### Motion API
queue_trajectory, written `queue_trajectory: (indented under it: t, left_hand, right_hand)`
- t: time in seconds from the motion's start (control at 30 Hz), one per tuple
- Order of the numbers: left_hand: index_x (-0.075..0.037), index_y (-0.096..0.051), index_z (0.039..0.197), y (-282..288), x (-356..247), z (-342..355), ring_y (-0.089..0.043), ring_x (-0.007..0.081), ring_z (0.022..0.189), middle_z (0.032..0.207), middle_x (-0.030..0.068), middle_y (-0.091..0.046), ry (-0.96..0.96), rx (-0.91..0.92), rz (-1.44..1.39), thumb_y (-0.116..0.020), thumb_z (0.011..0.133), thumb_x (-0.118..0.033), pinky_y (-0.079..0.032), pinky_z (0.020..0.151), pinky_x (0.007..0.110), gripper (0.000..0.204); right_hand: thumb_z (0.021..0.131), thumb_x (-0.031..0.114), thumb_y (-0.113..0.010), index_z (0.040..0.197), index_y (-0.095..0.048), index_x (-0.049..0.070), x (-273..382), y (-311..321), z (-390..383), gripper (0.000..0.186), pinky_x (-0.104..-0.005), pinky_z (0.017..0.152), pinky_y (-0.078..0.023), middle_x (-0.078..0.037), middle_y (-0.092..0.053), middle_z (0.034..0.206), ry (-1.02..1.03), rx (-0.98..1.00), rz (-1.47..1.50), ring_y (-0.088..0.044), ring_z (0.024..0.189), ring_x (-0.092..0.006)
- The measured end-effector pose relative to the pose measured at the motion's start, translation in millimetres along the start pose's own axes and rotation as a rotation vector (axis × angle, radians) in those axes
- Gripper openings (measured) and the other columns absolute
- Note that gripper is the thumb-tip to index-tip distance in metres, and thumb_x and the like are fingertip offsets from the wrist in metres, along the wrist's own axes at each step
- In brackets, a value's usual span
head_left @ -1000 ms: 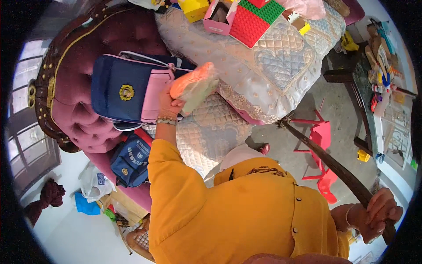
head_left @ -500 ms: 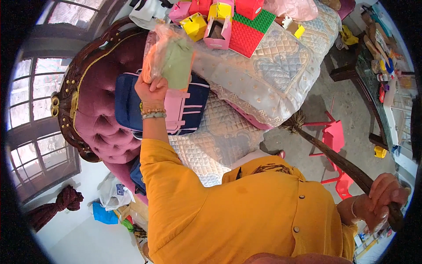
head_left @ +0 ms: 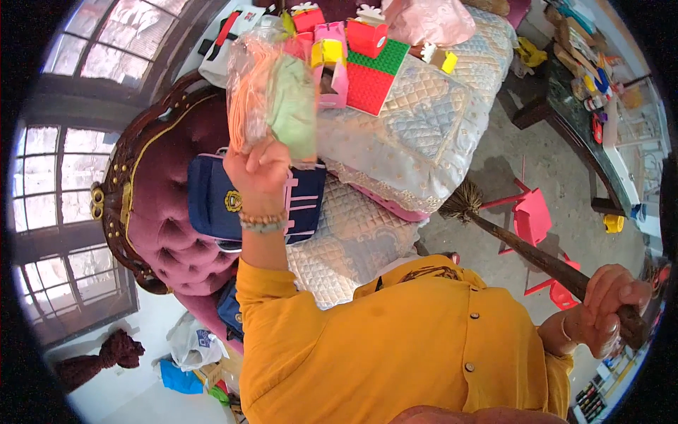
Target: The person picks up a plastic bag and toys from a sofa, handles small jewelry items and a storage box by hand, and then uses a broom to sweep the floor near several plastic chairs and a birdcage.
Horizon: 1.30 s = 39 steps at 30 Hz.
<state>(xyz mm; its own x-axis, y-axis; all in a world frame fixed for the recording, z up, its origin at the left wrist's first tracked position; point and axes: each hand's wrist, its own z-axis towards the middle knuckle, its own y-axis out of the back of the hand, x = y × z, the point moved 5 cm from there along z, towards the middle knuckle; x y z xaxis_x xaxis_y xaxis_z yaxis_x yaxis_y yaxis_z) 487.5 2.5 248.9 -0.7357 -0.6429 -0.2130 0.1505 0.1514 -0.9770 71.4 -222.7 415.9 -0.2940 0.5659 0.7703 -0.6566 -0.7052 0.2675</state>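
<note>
My left hand [head_left: 258, 166] is raised over the sofa, closed on the lower edge of a clear plastic bag [head_left: 279, 95] with orange and pale green contents. Behind that wrist lies a navy and pink backpack [head_left: 212, 205] with a yellow badge. My right hand [head_left: 607, 307] grips a long dark wooden handle [head_left: 526, 254] at lower right; its bristled broom head [head_left: 459, 203] rests on the concrete floor beside the cushions.
A purple tufted sofa [head_left: 166, 254] carries quilted covers [head_left: 431, 120], toy boxes [head_left: 367, 35] and a red-green building plate [head_left: 364, 92]. Small red chairs [head_left: 530, 215] stand on the floor. A cluttered dark table [head_left: 565, 113] is at right, windows [head_left: 46, 177] at left.
My left hand has lifted the plastic bag up and leftward from beside the backpack, then turned it more upright. My right hand still holds the broom, slightly higher in view.
</note>
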Motion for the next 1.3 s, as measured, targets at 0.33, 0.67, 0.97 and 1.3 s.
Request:
queue_trajectory:
  t: [0.33,0.67,0.97,1.3]
  left_hand:
    - [-0.003,-0.05,0.112,144,91,13,-0.054,0.0175,0.071,0.096,0.0112,-0.056,0.089,-0.516,0.016,-0.04,0.092,-0.042,-0.048,0.062,0.029,0.045]
    - [-0.014,-0.054,0.106,227,171,-9,-0.053,0.0152,0.08,0.096,0.0006,-0.056,0.157,-0.913,0.848,-0.064,0.081,-0.035,-0.04,0.063,0.035,0.035]
    - [-0.008,-0.059,0.074,224,194,22,-0.044,0.0105,0.046,0.061,-0.0008,-0.052,0.119,-0.779,0.654,-0.069,0.077,-0.014,-0.033,0.041,0.025,0.011]
    - [-0.005,-0.063,0.085,173,148,-72,-0.054,0.0092,0.056,0.069,-0.0006,-0.06,0.241,-0.62,0.604,-0.062,0.08,-0.012,-0.039,0.047,0.021,0.008]
  right_hand:
    - [0.078,0.019,-0.07,0.106,-0.047,0.006,2,36,-18,0.038,-0.0207,0.035,-0.039,0.006,-0.051,0.053,-0.002,0.008,0.136,-0.049,0.037,-0.0074]
    - [0.074,0.021,-0.073,0.095,-0.045,0.009,6,72,-46,0.037,-0.022,0.039,-0.044,0.006,-0.05,0.05,0.048,-0.141,0.102,-0.05,0.036,-0.008]
    - [0.077,0.017,-0.069,0.097,-0.044,0.005,8,63,-44,0.034,-0.0186,0.036,-0.04,0.006,-0.046,0.047,0.076,-0.156,0.155,-0.048,0.035,-0.0065]
    - [0.081,0.02,-0.065,0.101,-0.045,0.003,-3,50,-29,0.033,-0.0213,0.04,-0.034,0.003,-0.043,0.05,-0.005,-0.219,0.145,-0.039,0.037,-0.0075]
